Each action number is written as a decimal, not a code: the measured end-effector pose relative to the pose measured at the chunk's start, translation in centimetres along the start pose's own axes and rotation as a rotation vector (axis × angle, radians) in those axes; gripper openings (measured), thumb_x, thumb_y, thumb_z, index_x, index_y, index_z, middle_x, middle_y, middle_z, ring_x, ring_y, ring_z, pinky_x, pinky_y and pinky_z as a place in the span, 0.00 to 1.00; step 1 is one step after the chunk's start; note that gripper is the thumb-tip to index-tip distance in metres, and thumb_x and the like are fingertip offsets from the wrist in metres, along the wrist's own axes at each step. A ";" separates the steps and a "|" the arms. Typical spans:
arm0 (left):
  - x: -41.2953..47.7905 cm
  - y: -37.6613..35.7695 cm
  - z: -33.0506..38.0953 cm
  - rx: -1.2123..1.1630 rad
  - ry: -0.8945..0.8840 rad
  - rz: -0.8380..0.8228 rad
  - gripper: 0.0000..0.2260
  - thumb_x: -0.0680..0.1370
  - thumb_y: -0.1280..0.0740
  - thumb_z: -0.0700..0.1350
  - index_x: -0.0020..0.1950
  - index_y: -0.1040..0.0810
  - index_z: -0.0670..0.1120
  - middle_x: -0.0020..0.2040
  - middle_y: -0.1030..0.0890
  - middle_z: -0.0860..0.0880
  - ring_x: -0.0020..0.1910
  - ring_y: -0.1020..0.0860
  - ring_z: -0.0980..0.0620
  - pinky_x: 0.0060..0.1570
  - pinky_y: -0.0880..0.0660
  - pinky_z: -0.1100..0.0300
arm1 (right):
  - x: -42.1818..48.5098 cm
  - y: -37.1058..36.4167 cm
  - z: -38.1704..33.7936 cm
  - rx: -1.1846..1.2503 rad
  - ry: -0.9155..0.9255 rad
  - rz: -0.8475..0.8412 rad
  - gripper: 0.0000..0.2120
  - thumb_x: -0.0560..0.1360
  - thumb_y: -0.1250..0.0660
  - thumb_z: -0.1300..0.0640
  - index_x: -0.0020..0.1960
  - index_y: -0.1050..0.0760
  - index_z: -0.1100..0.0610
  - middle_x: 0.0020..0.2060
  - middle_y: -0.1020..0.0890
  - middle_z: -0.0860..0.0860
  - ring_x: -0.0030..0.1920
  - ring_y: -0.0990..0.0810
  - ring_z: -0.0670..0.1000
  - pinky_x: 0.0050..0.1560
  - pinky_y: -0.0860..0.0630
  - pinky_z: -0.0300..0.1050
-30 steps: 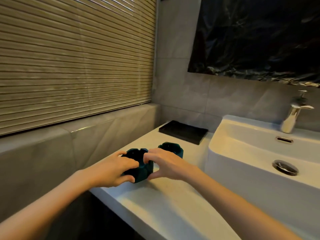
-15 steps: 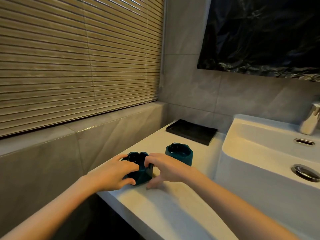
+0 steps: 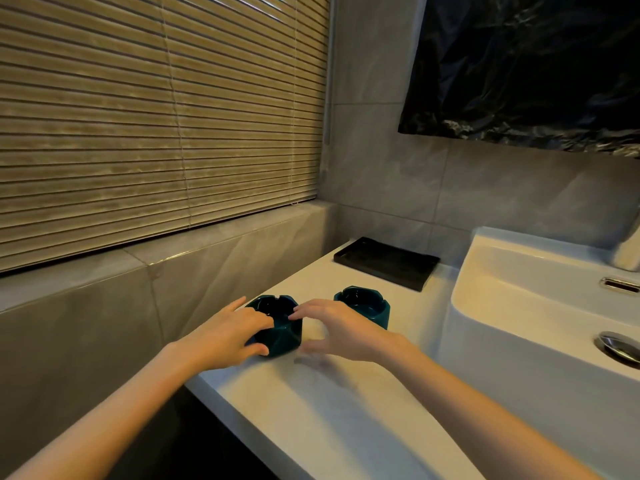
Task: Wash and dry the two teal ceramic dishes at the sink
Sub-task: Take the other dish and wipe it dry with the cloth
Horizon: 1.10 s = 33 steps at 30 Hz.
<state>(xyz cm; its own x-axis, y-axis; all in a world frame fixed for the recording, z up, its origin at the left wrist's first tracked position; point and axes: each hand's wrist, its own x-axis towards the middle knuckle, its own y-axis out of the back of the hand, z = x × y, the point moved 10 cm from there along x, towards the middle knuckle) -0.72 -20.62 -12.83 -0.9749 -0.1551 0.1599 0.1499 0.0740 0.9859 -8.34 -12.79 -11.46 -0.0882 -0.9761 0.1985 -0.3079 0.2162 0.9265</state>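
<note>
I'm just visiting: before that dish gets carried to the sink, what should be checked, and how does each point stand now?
1. Left hand grips near teal dish: ok.
2. Right hand also holding it: not ok, open and blurred beside it.
3. Far teal dish stands apart from the near one: ok.
4. Sink drain stopper up or down: cannot tell.
5. Tap ready: cannot tell, mostly out of frame.
</note>
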 end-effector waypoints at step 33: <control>8.9 -1.7 5.8 -0.793 0.456 0.245 0.50 0.62 0.21 0.55 0.75 0.43 0.42 0.69 0.29 0.47 0.66 0.29 0.49 0.63 0.30 0.56 | -5.8 2.1 14.2 0.438 -1.096 0.031 0.11 0.80 0.45 0.58 0.57 0.31 0.64 0.44 0.20 0.62 0.36 0.18 0.59 0.39 0.20 0.45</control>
<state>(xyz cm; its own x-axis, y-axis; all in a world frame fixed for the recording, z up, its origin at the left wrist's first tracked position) -10.58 -16.39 -13.35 -0.7683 -0.6062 0.2055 0.5736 -0.5095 0.6414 -21.93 -6.36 -15.24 -0.8019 -0.4775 -0.3590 -0.5712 0.4369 0.6949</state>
